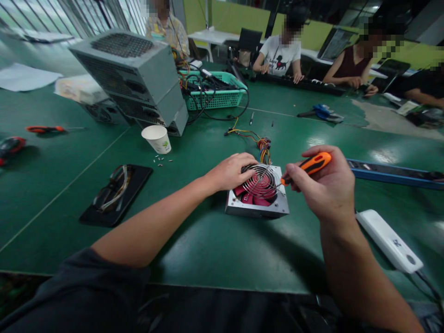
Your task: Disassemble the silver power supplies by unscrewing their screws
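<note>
A computer power supply (257, 212) lies on the green table, its fan side up. Over its red fan blades (248, 199) sits a round wire fan grille (261, 178). My left hand (233, 172) grips the unit's far left side, with the thumb over the grille and the other fingers partly hidden. In my right hand (324, 185), closed around the handle, is an orange and black screwdriver (315, 163). Its shaft points left and down at the grille's right edge; whether the tip touches a screw is too small to tell. Bundled wires (264, 148) run from the unit's far side.
Stacked power supplies (138, 69) stand at the back left beside a teal basket (217, 97) of cables. Nearby are a paper cup (157, 138), small screws (159, 161), glasses (113, 187) on a black case and another screwdriver (45, 130). A white power strip (390, 240) lies right. People sit opposite.
</note>
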A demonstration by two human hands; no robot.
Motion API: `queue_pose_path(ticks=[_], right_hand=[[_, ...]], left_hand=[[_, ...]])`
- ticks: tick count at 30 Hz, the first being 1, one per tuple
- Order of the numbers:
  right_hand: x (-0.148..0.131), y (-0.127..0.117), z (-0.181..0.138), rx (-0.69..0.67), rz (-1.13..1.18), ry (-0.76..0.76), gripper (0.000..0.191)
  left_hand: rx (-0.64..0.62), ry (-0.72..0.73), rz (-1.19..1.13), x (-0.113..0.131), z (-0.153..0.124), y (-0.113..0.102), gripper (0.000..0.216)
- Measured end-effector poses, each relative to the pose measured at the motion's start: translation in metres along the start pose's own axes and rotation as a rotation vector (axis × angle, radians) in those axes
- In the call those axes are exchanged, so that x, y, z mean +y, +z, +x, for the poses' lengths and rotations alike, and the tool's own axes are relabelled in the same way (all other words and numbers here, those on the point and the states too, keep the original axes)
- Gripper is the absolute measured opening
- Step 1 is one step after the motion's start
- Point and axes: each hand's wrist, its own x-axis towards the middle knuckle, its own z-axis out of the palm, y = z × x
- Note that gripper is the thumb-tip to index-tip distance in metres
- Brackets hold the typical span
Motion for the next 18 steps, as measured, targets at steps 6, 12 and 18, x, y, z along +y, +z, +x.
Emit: queue_pose_path(ticks=[6,12,18], right_hand=[[0.004,-0.015,0.008,-0.044,-0.074,-0.069,0.047],[0.003,-0.017,-0.005,0.000,-0.086,-0.130,0.033],[0.008,-0.020,-0.017,-0.005,-0.125,-0.236,0.033]], left_hand=[[0.001,-0.002,-0.017,-0.002,0.000,0.001,0.030],[-0.009,-0.010,-0.007,-0.003,0.000,0.002,0.032],[-0.004,-0.009,-0.013,-0.005,0.000,0.003,0.033]])
